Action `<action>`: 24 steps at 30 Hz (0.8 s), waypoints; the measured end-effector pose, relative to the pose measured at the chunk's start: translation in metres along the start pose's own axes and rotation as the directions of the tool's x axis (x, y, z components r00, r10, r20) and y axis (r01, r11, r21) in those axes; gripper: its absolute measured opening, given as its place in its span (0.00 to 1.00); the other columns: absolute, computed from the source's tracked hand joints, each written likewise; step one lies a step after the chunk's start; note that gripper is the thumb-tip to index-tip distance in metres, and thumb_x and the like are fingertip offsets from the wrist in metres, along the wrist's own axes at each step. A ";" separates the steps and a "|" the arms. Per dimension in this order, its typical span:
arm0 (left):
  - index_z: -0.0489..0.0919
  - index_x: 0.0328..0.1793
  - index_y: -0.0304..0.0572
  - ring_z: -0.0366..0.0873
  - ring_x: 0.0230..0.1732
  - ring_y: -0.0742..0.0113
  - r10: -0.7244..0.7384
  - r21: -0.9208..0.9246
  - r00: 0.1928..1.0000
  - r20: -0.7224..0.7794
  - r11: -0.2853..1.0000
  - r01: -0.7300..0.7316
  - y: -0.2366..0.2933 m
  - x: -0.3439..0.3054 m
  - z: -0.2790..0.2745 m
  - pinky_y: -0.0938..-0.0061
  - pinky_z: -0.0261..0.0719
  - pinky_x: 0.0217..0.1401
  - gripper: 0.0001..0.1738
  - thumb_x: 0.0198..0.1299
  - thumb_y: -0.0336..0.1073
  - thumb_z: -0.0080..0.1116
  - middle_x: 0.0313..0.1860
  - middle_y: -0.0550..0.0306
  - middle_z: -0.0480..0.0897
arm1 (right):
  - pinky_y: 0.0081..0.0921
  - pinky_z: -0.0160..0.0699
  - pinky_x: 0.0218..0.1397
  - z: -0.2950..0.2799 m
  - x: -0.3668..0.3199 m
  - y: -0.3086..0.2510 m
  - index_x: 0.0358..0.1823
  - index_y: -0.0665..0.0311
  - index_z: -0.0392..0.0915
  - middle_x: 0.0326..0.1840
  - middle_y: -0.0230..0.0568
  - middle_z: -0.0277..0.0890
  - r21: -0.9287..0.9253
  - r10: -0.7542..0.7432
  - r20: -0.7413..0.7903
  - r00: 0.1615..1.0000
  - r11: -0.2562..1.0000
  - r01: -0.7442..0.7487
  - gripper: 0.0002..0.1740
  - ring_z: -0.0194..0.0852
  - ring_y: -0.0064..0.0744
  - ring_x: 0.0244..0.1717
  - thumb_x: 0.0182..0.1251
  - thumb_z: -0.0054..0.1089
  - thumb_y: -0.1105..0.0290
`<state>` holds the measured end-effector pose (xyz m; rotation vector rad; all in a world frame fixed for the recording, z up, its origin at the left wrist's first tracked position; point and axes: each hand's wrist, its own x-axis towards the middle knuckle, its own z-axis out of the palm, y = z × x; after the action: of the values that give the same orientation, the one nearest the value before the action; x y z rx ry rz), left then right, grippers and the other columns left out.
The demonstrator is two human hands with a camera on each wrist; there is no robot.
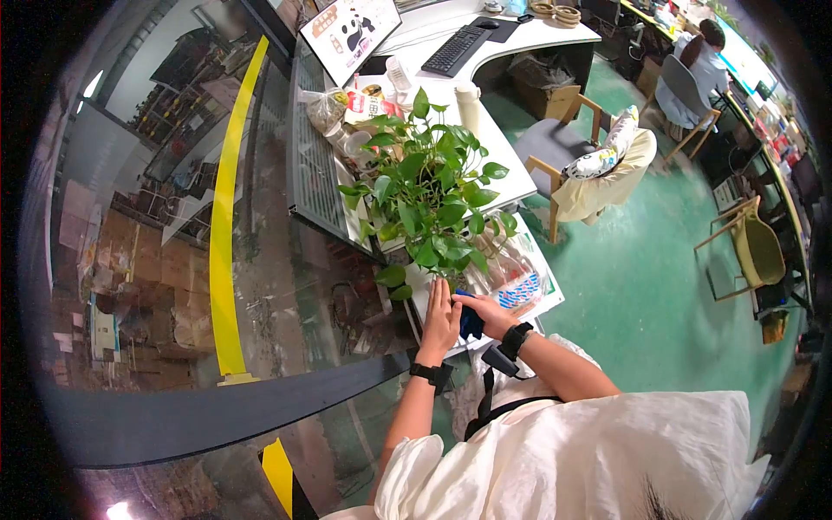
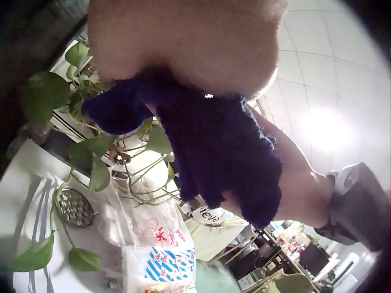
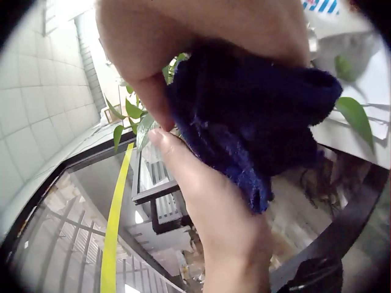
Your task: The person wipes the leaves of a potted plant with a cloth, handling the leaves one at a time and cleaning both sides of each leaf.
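In the head view my right hand point(image 1: 492, 317) grips a dark blue cloth point(image 1: 469, 322), which hangs in folds between my two hands. My left hand point(image 1: 440, 317) lies just left of it, fingers straight and pointing at the lower leaves of a leafy green potted plant point(image 1: 433, 191). The right wrist view shows the cloth point(image 3: 244, 116) bunched under my right hand point(image 3: 201, 30), while my left hand point(image 3: 204, 183) is against its side, fingertip beside a leaf point(image 3: 145, 131). From the left wrist, the cloth point(image 2: 214, 140) hangs below my left hand point(image 2: 183, 43).
A clear plastic bag with blue stripes point(image 1: 520, 292) sits on the white desk beside the plant. Behind are a cream bottle point(image 1: 468, 108), a keyboard point(image 1: 457, 50) and a monitor point(image 1: 351, 36). A glass wall with yellow tape point(image 1: 227, 217) is at left; a cushioned chair point(image 1: 563, 156) stands right.
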<state>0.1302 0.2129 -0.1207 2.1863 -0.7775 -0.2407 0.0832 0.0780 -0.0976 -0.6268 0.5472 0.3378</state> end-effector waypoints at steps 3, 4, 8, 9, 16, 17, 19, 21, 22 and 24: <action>0.55 0.67 0.25 0.43 0.73 0.48 -0.047 -0.153 0.997 -0.060 0.987 0.037 -0.007 -0.002 0.010 0.66 0.42 0.73 0.34 0.69 0.51 0.24 0.71 0.39 0.50 | 0.22 0.74 0.28 -0.007 0.010 0.009 0.37 0.68 0.77 0.29 0.35 0.77 -0.039 -0.038 -0.032 0.999 0.999 0.036 0.12 0.75 0.26 0.26 0.57 0.61 0.67; 0.56 0.67 0.24 0.43 0.73 0.49 -0.057 -0.202 0.995 -0.081 0.979 0.039 -0.011 -0.003 0.013 0.66 0.42 0.73 0.34 0.69 0.50 0.23 0.71 0.39 0.51 | 0.22 0.74 0.28 -0.008 0.012 0.011 0.37 0.68 0.76 0.28 0.35 0.77 -0.043 -0.054 -0.028 0.998 0.998 0.052 0.12 0.75 0.25 0.26 0.57 0.61 0.67; 0.60 0.66 0.31 0.49 0.72 0.52 -0.028 -0.235 0.988 -0.150 0.972 -0.008 -0.012 -0.006 0.011 0.67 0.46 0.72 0.30 0.69 0.48 0.24 0.70 0.42 0.56 | 0.21 0.72 0.26 -0.017 0.021 0.016 0.37 0.68 0.76 0.27 0.35 0.75 -0.149 -0.085 -0.049 0.995 0.986 0.077 0.12 0.74 0.25 0.23 0.54 0.62 0.68; 0.61 0.66 0.32 0.51 0.71 0.52 -0.020 -0.242 0.986 -0.167 0.970 -0.021 -0.011 -0.006 0.010 0.67 0.47 0.71 0.29 0.69 0.47 0.24 0.69 0.43 0.57 | 0.20 0.71 0.26 -0.016 0.021 0.016 0.36 0.68 0.76 0.27 0.35 0.75 -0.167 -0.082 -0.069 0.994 0.983 0.070 0.12 0.73 0.25 0.23 0.54 0.62 0.69; 0.74 0.52 0.29 0.72 0.56 0.50 -0.418 -0.290 0.856 -0.305 0.896 0.335 -0.030 0.005 -0.022 0.66 0.66 0.60 0.18 0.62 0.35 0.49 0.55 0.41 0.74 | 0.21 0.71 0.20 -0.008 0.009 0.005 0.34 0.68 0.75 0.23 0.34 0.73 -0.147 -0.139 -0.154 0.978 0.982 0.116 0.11 0.71 0.25 0.18 0.52 0.62 0.71; 0.74 0.52 0.30 0.72 0.56 0.50 -0.347 -0.180 0.850 -0.396 0.937 0.299 -0.041 0.006 -0.027 0.65 0.67 0.59 0.18 0.59 0.35 0.52 0.54 0.41 0.75 | 0.21 0.70 0.17 -0.008 0.007 0.003 0.34 0.68 0.74 0.21 0.33 0.72 -0.140 -0.144 -0.168 0.975 0.983 0.121 0.10 0.70 0.25 0.16 0.52 0.62 0.71; 0.74 0.52 0.30 0.71 0.56 0.48 -0.286 -0.055 0.839 -0.463 0.954 0.295 -0.068 0.009 -0.034 0.64 0.67 0.60 0.19 0.55 0.34 0.55 0.53 0.40 0.75 | 0.22 0.72 0.22 -0.015 0.006 0.001 0.36 0.69 0.75 0.25 0.35 0.74 -0.141 -0.116 -0.165 0.979 0.986 0.093 0.11 0.72 0.25 0.20 0.52 0.62 0.72; 0.72 0.52 0.26 0.70 0.55 0.43 -0.264 0.117 0.877 -0.402 0.935 0.335 -0.097 0.012 -0.036 0.62 0.67 0.59 0.21 0.55 0.34 0.54 0.53 0.36 0.73 | 0.22 0.73 0.23 -0.023 0.005 0.000 0.37 0.69 0.75 0.26 0.35 0.75 -0.125 -0.099 -0.154 0.983 0.989 0.080 0.12 0.73 0.25 0.22 0.51 0.62 0.72; 0.72 0.53 0.26 0.70 0.55 0.43 -0.263 0.179 0.897 -0.355 0.923 0.341 -0.115 0.013 -0.034 0.62 0.66 0.59 0.22 0.55 0.34 0.54 0.53 0.36 0.73 | 0.22 0.72 0.22 -0.027 0.005 0.000 0.36 0.69 0.75 0.26 0.35 0.75 -0.109 -0.096 -0.145 0.985 0.991 0.081 0.12 0.73 0.25 0.21 0.52 0.62 0.71; 0.73 0.52 0.28 0.71 0.53 0.45 -0.237 0.288 0.915 -0.326 0.897 0.335 -0.139 0.017 -0.026 0.62 0.68 0.57 0.23 0.52 0.35 0.58 0.52 0.37 0.74 | 0.21 0.71 0.21 -0.030 0.003 -0.002 0.36 0.69 0.75 0.25 0.34 0.75 -0.098 -0.100 -0.145 0.984 0.991 0.086 0.11 0.72 0.24 0.20 0.52 0.62 0.71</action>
<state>0.2173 0.2889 -0.2041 2.5896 -0.3450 0.0704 0.0749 0.0577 -0.1191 -0.7676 0.6460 0.2293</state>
